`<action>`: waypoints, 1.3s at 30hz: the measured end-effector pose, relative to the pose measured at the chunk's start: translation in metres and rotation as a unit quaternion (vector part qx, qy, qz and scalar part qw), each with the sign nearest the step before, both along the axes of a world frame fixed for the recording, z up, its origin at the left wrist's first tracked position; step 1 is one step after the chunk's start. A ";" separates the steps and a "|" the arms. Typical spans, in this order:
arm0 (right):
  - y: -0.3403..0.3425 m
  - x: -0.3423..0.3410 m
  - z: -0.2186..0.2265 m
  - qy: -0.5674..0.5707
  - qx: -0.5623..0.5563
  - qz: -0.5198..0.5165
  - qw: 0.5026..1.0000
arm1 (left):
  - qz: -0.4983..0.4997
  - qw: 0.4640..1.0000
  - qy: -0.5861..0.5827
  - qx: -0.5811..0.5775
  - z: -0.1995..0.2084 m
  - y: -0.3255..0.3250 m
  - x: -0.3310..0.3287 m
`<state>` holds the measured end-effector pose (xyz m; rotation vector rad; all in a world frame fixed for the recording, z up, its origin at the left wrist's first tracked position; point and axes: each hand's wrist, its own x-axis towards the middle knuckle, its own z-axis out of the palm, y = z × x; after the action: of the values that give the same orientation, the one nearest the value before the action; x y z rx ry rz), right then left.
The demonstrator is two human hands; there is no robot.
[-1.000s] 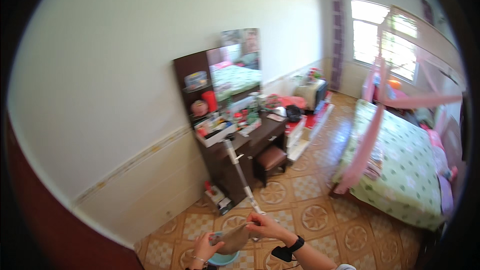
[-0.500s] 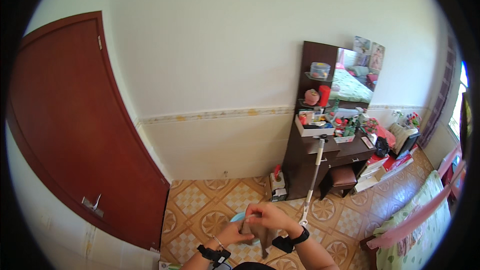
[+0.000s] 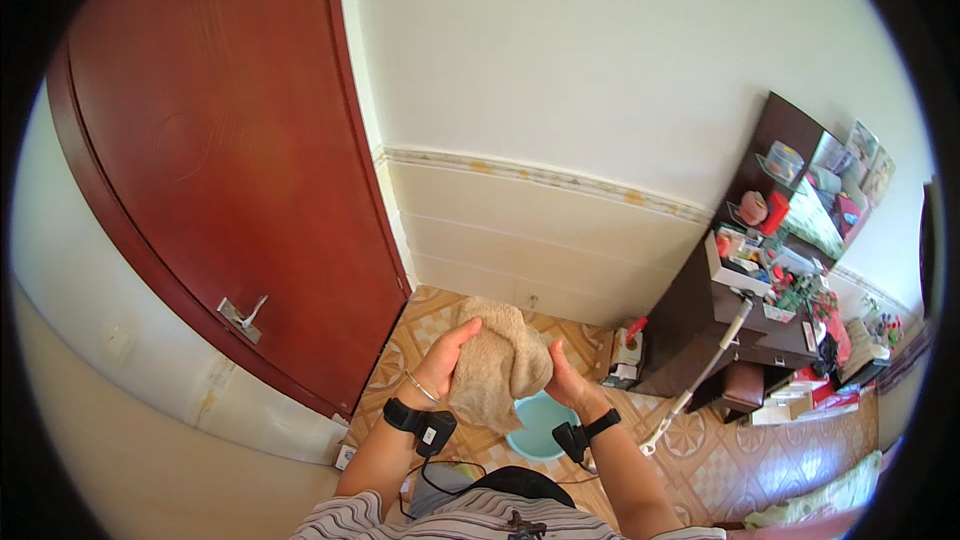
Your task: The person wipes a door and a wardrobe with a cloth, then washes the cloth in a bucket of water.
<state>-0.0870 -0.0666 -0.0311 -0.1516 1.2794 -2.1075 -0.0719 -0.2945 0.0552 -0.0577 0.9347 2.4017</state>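
A light brown towel (image 3: 487,365) hangs bunched and partly folded in front of me, between my two hands. My left hand (image 3: 443,358) holds its left side, thumb on the front and the other fingers hidden behind the cloth. Along the right side, my right hand (image 3: 570,377) supports the towel's rounded fold, thumb pointing up, its fingers mostly hidden. Below the towel a light blue basin (image 3: 541,430) stands on the floor, partly covered by the cloth's lower corner.
A red-brown door (image 3: 230,160) with a metal handle stands at left. At right are a dark dressing table (image 3: 690,340) with a mirror, a stool (image 3: 743,385) and a white pole (image 3: 705,372) leaning on the table. A box (image 3: 626,355) sits by the wall.
My view has swung right-to-left toward the door. The towel, earlier gathered low between my closer hands, is now raised and spread, with my hands farther apart.
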 end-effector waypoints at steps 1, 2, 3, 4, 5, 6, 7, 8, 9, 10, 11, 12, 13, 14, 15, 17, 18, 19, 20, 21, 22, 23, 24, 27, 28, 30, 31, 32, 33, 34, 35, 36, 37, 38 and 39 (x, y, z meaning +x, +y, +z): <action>-0.013 -0.005 -0.001 -0.031 -0.032 -0.007 0.999 | 0.008 1.000 0.000 -0.002 0.001 -0.011 -0.007; -0.023 -0.010 0.000 -0.031 -0.034 0.001 0.999 | 0.024 0.999 0.001 -0.021 0.000 -0.022 -0.014; -0.035 -0.012 0.010 -0.009 -0.024 -0.005 1.000 | 0.043 0.998 0.002 -0.040 -0.002 -0.035 -0.020; -0.044 -0.014 0.018 0.011 -0.011 -0.012 1.000 | 0.052 0.998 0.001 -0.038 -0.007 -0.047 -0.025; -0.055 -0.020 0.026 0.010 -0.009 -0.003 1.000 | 0.085 0.995 0.016 0.054 -0.012 -0.062 -0.030; -0.066 -0.028 0.036 0.038 -0.007 0.016 0.999 | 0.122 0.981 0.033 0.145 -0.017 -0.076 -0.033; -0.080 -0.037 0.046 0.068 -0.006 0.035 0.997 | 0.134 0.979 0.037 0.147 -0.035 -0.088 -0.034; -0.096 -0.043 0.052 0.018 -0.054 -0.017 0.998 | 0.139 0.973 -0.048 0.175 -0.067 -0.096 -0.029; -0.107 -0.053 0.047 0.020 -0.055 -0.003 0.998 | 0.143 0.960 -0.129 0.202 -0.084 -0.104 -0.023; -0.111 -0.066 0.034 0.001 -0.019 -0.007 1.000 | 0.196 0.971 -0.103 0.095 -0.072 -0.094 -0.017; -0.114 -0.078 0.025 -0.017 0.016 -0.011 1.000 | 0.201 0.970 -0.098 0.098 -0.078 -0.099 -0.022; -0.121 -0.079 0.024 -0.008 0.076 0.002 0.997 | 0.151 0.967 -0.124 0.161 -0.086 -0.109 -0.017; -0.125 -0.086 0.020 -0.011 0.076 0.014 0.997 | 0.100 0.958 -0.148 0.224 -0.093 -0.118 -0.017; -0.125 -0.096 0.014 -0.001 0.102 0.033 0.994 | 0.127 0.977 -0.121 0.122 -0.098 -0.124 -0.024; -0.123 -0.103 0.010 0.007 0.130 0.051 0.990 | 0.136 0.975 -0.127 0.124 -0.100 -0.129 -0.028; -0.130 -0.114 0.035 0.018 0.101 0.076 0.992 | 0.223 0.961 -0.018 -0.163 -0.102 -0.148 -0.032; -0.135 -0.124 0.052 0.047 0.199 0.085 0.975 | 0.267 0.937 -0.071 -0.212 -0.091 -0.159 -0.029; -0.134 -0.133 0.053 0.075 0.296 0.089 0.948 | 0.297 0.926 -0.005 -0.234 -0.094 -0.171 -0.033; -0.125 -0.145 0.040 0.069 0.300 0.094 0.947 | 0.287 0.912 0.024 -0.290 -0.088 -0.181 -0.041; -0.118 -0.167 0.020 0.051 0.218 0.072 0.972 | 0.278 0.894 0.058 -0.346 -0.082 -0.184 -0.049; -0.116 -0.187 0.010 0.038 0.132 0.051 0.989 | 0.285 0.893 0.061 -0.344 -0.078 -0.180 -0.058; -0.121 -0.200 0.010 0.044 0.129 0.060 0.989 | 0.350 0.857 0.100 -0.364 -0.073 -0.178 -0.063; -0.125 -0.211 0.007 0.032 0.154 0.034 0.987 | 0.407 0.818 0.138 -0.383 -0.069 -0.178 -0.071; -0.145 -0.242 0.000 0.017 0.156 -0.015 0.987 | 0.430 0.792 0.130 -0.414 -0.056 -0.180 -0.086; -0.153 -0.248 0.000 0.010 0.138 -0.043 0.989 | 0.433 0.788 0.129 -0.419 -0.057 -0.185 -0.090; -0.168 -0.254 0.008 0.043 0.138 -0.053 0.988 | 0.391 0.757 0.167 -0.496 -0.057 -0.193 -0.097; -0.173 -0.256 0.011 0.076 0.142 -0.069 0.984 | 0.395 0.755 0.164 -0.497 -0.054 -0.194 -0.096; -0.177 -0.262 0.006 0.076 0.142 -0.064 0.985 | 0.380 0.711 0.136 -0.576 -0.050 -0.196 -0.094; -0.177 -0.270 0.004 0.163 0.166 0.024 0.972 | 0.361 0.664 0.110 -0.646 -0.041 -0.193 -0.095; -0.177 -0.278 0.002 0.247 0.187 0.111 0.944 | 0.362 0.664 0.111 -0.644 -0.034 -0.192 -0.097; -0.177 -0.284 0.000 0.248 0.189 0.109 0.944 | 0.345 0.630 0.093 -0.689 -0.027 -0.192 -0.100; -0.184 -0.284 0.005 0.352 0.286 0.146 0.879 | 0.327 0.591 0.069 -0.734 -0.023 -0.194 -0.098; -0.190 -0.284 0.009 0.448 0.376 0.177 0.792 | 0.329 0.589 0.068 -0.735 -0.028 -0.199 -0.097; -0.194 -0.282 0.014 0.448 0.375 0.178 0.792 | 0.337 0.537 0.117 -0.765 -0.039 -0.206 -0.097; -0.200 -0.280 0.023 0.504 0.417 0.145 0.742 | 0.344 0.478 0.167 -0.791 -0.043 -0.215 -0.098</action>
<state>-0.3669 -0.2667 -0.0076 -1.1046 2.4767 -0.9160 -0.1698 -0.5090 0.0123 -0.7546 3.4391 0.9489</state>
